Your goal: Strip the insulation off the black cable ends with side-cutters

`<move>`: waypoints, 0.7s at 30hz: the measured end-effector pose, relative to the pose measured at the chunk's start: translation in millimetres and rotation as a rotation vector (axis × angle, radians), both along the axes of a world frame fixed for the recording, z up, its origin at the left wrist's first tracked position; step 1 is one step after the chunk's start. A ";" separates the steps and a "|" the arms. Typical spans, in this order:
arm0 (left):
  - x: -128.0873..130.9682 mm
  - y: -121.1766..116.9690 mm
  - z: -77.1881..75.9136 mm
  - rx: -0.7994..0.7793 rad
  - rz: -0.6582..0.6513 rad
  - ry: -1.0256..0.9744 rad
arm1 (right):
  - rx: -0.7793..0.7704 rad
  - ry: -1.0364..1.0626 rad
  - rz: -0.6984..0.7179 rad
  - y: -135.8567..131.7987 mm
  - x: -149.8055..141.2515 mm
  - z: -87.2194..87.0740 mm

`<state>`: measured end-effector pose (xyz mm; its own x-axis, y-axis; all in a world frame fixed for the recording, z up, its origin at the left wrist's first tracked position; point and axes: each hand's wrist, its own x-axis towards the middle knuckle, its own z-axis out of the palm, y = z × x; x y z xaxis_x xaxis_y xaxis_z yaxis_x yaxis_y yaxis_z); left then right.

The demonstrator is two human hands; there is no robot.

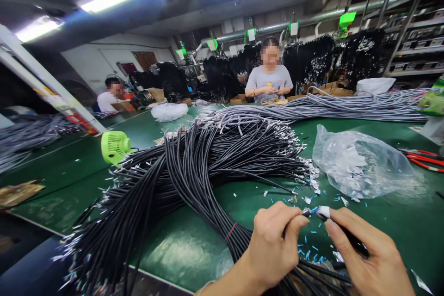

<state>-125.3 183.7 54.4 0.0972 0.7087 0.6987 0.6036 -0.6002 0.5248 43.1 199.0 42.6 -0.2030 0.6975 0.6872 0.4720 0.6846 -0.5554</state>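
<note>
My left hand (277, 240) is closed, pinching a black cable near its stripped end (306, 212), where silvery foil and blue wires show. Opposite it, my right hand (369, 252) pinches a white piece that looks like foil (323, 212) at the wire tips. Something dark lies under the right fingers; I cannot make out what it is. Below and beside my left hand runs a bundle of black cables (194, 175), tied with a red band (231, 231). More black cables (121, 222) with stripped ends are heaped to the left.
Blue wire bits and foil scraps litter the green table (187, 252). A clear plastic bag (364, 162) of scraps and red-handled pliers (425, 159) lie right. Grey cables (329, 107) cross the back; a green fan (116, 147) stands left. Two people (268, 78) sit beyond.
</note>
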 end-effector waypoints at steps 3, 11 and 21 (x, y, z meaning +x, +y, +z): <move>1.1 0.4 2.7 -0.182 -0.063 -0.104 | -0.083 0.047 -0.022 1.3 1.2 -0.5; 12.3 -1.6 -4.1 -0.009 -0.088 -0.160 | -0.380 0.202 -0.002 3.0 -0.2 3.1; 10.8 1.5 -8.4 0.000 -0.068 -0.132 | -0.476 0.367 0.149 5.8 -0.4 -1.7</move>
